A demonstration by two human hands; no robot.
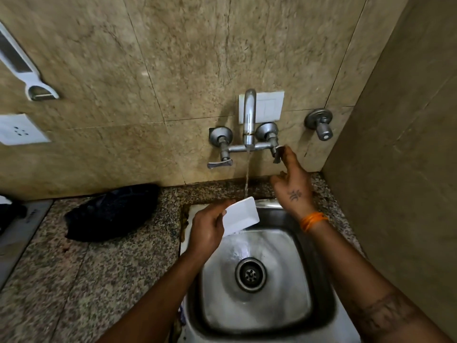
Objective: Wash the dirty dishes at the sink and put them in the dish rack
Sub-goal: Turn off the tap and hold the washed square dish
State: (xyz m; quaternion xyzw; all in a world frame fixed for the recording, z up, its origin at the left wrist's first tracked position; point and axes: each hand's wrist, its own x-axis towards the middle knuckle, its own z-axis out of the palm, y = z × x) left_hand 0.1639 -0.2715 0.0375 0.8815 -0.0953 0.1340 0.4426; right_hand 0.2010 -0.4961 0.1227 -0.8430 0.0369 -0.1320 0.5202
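Landmark: square stainless steel sink (319, 256), set into the speckled granite bench (103, 263). Left hand (210, 226) held a small white rectangular dish (241, 215) over the sink's back-left corner, fingers curled round its left edge, dish tilted with one corner up. Thin stream of water (246, 177) ran from the grey metal wall-mounted tap (249, 115) above the sink's back edge and met the dish's top corner. Right hand (293, 186) was raised above the sink's back-right corner, fingers mostly extended, fingertips touching the right-side metal tap lever (277, 154); couldn't tell whether it actually gripped the lever. Small dark tattoo on the back of that hand, orange thread band (312, 220) on the wrist. Left-side tap lever (220, 163) pointed sideways, untouched. Sink basin was wet, round metal drain (251, 274) at its centre, nothing else in the basin. Left of the sink, a crumpled dark cloth (111, 212) lay on the bench against the wall. White switch plate (269, 106) on the beige stone-tile wall (173, 58) behind the tap spout; separate round metal valve (320, 123) on the wall up and right of the sink. White socket plate (19, 129) and a white-handled peeler (27, 70) hung on the wall far left of the sink. Dish rack not in frame.
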